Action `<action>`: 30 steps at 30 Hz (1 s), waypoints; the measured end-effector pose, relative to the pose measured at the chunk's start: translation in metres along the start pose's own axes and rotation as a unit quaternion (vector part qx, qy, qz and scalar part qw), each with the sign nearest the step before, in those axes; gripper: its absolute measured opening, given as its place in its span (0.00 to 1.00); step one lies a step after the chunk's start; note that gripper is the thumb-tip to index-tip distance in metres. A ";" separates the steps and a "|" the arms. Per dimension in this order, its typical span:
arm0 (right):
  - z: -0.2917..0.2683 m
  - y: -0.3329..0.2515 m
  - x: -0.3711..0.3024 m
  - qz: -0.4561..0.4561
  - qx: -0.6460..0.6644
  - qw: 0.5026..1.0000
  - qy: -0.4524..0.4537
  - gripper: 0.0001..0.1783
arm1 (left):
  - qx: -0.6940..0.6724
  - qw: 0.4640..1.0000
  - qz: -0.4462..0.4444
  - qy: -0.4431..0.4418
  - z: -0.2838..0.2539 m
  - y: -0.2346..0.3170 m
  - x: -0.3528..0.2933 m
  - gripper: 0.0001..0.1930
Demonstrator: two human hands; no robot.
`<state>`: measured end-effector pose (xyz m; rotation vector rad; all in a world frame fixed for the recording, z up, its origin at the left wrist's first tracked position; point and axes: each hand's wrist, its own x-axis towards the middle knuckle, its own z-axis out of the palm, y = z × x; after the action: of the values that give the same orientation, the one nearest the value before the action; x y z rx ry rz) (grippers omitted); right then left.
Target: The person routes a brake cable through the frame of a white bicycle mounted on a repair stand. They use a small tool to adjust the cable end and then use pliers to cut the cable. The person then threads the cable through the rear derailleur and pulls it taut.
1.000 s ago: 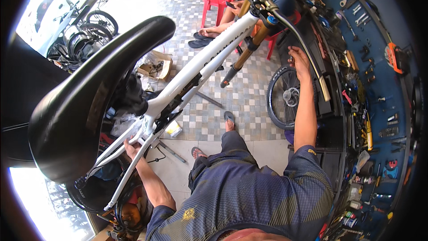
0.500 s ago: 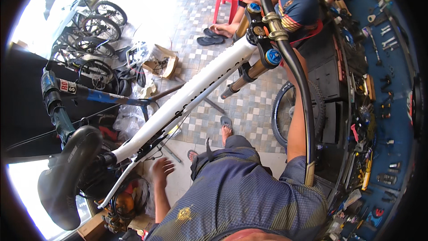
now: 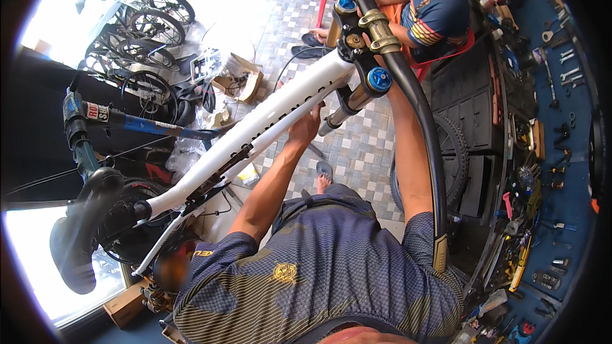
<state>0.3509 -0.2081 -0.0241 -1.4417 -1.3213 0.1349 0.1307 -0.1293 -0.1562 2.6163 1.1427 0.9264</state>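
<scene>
White bicycle frame (image 3: 236,143) aslant above checkered floor tiles (image 3: 363,146).
Left hand (image 3: 307,126) beneath the frame, partly hidden, spread or closed impossible to tell; right hand hidden behind the handlebar (image 3: 417,92), likewise. At right, wrenches (image 3: 570,74) on a blue board (image 3: 577,159); at left, parked bicycles (image 3: 153,32) and an open cardboard box (image 3: 245,86); ahead, a seated person (image 3: 437,16).

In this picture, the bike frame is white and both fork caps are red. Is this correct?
Not quite: both fork caps are blue, not red, as the head view shows. The bike frame is indeed white.
</scene>
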 end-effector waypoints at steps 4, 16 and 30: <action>0.001 0.008 0.000 -0.007 0.000 1.000 -0.008 0.18 | -0.005 0.993 0.053 0.101 -0.031 0.001 0.038 0.41; 0.003 0.032 -0.009 -0.116 -0.014 0.993 0.002 0.18 | 0.017 0.989 0.149 -0.016 0.054 -0.058 -0.029 0.15; -0.061 -0.010 -0.075 0.269 0.038 0.962 0.017 0.17 | -0.307 0.910 -0.108 -0.258 -0.117 0.017 -0.121 0.10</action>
<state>0.3595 -0.3043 -0.0360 -1.6981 -0.8568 0.5105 0.0087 -0.2395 -0.1147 1.9871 0.8043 0.4042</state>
